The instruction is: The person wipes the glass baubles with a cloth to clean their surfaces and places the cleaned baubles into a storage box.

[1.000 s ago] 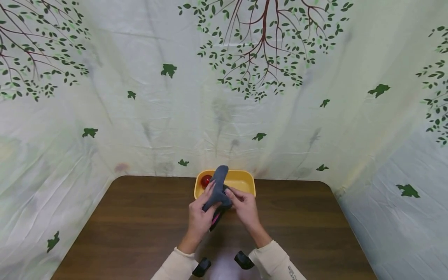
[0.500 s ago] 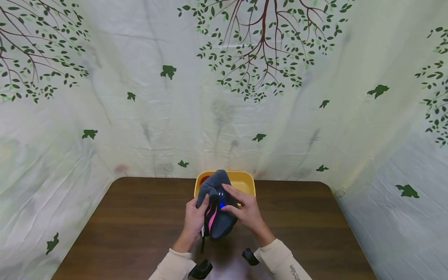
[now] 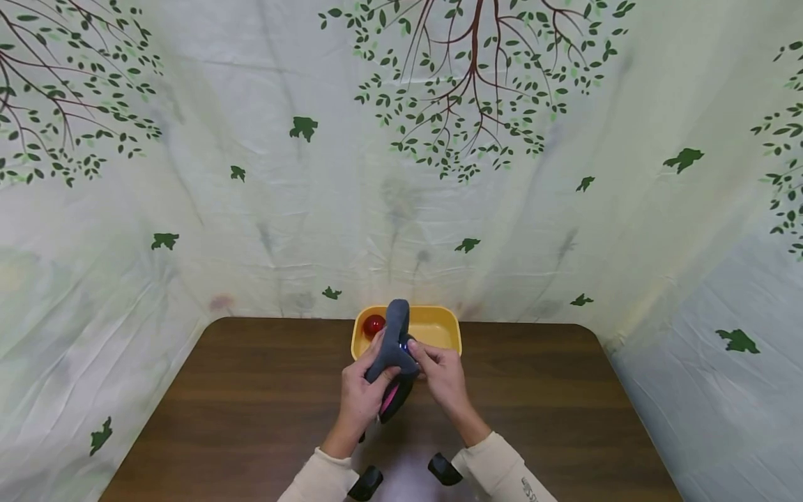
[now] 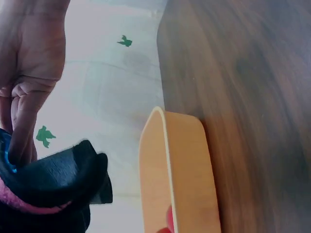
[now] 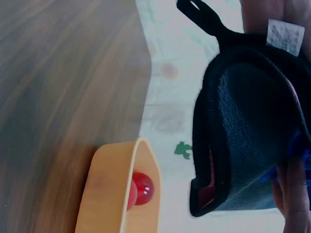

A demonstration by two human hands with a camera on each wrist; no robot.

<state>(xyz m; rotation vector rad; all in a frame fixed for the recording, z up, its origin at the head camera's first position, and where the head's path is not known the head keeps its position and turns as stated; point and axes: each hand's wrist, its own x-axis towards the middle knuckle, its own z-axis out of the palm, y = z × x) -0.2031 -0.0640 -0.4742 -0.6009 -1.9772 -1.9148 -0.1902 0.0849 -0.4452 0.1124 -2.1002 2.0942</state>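
A thick dark grey-blue fabric pouch (image 3: pixel 396 331) with black edging, pink inside, a hanging loop and a white tag (image 5: pixel 285 37) is bent in the air just in front of the yellow tray. My left hand (image 3: pixel 361 392) grips its left side, thumb over the near fold. In the fold sits a shiny blue round thing (image 4: pixel 6 151), mostly hidden by fabric and fingers. My right hand (image 3: pixel 444 376) pinches it with thumb and fingertips, touching the fabric too. Behind the pouch, a shiny red ball (image 3: pixel 374 325) lies in the left end of the tray.
The yellow tray (image 3: pixel 454 335) stands at the far edge of the brown wooden table (image 3: pixel 263 397). Behind it hangs a pale sheet (image 3: pixel 401 230) printed with trees and leaves. Black cameras (image 3: pixel 444 469) sit on both wrists.
Half a second ago the pouch was turned wider and the right fingers were spread around the blue thing. Now the pouch is folded narrower, the right fingers pinch closer, and the red ball shows again.
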